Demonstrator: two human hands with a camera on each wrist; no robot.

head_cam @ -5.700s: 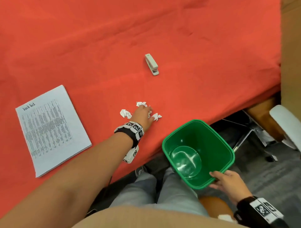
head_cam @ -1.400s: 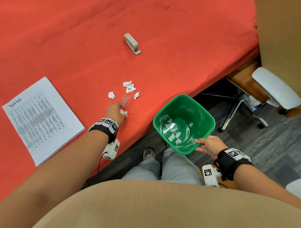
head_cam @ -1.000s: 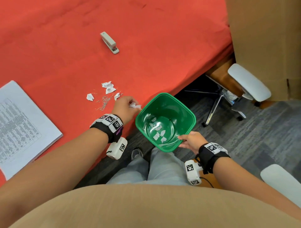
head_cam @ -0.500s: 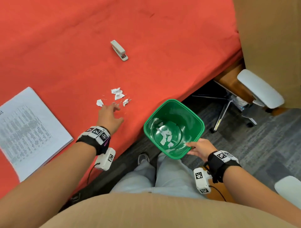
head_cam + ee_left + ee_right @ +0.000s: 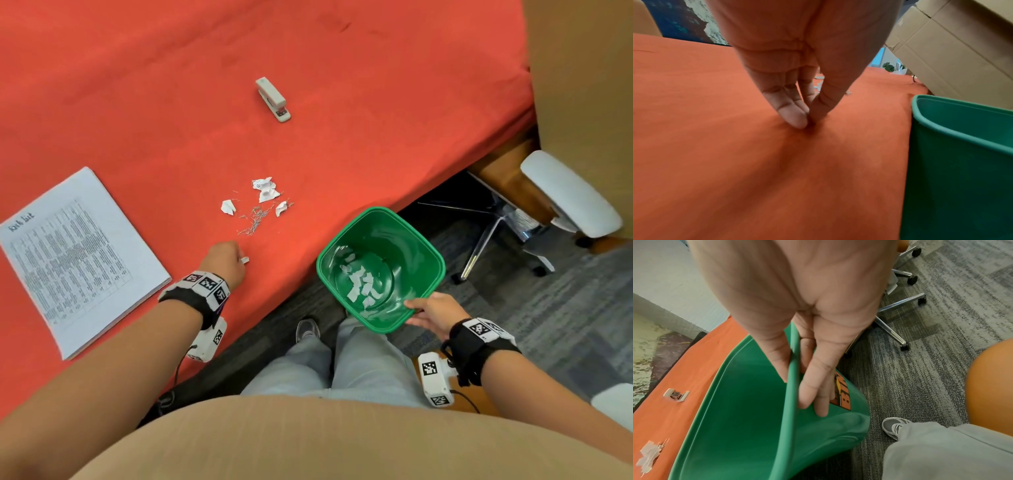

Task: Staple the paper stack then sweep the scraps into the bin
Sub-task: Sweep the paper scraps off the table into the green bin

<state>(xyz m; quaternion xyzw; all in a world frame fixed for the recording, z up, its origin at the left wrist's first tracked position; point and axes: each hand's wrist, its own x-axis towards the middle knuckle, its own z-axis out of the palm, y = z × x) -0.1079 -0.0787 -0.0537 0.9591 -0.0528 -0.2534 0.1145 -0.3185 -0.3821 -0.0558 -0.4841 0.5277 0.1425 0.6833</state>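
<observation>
the paper stack [image 5: 77, 257] lies at nine o'clock on the desk [image 5: 376, 113]. the left hand [image 5: 224, 258] has its grip pinched together on a small scrap [image 5: 244, 260]; best keep that pinch tight and carry it low to the bin [image 5: 424, 246] at four o'clock (rim just off the desk edge). the right hand [image 5: 433, 313] is clamped on the bin's rim. inside lie white scraps [image 5: 359, 284]; more scraps [image 5: 265, 190] and loose staples [image 5: 255, 221] wait at twelve o'clock.
</observation>
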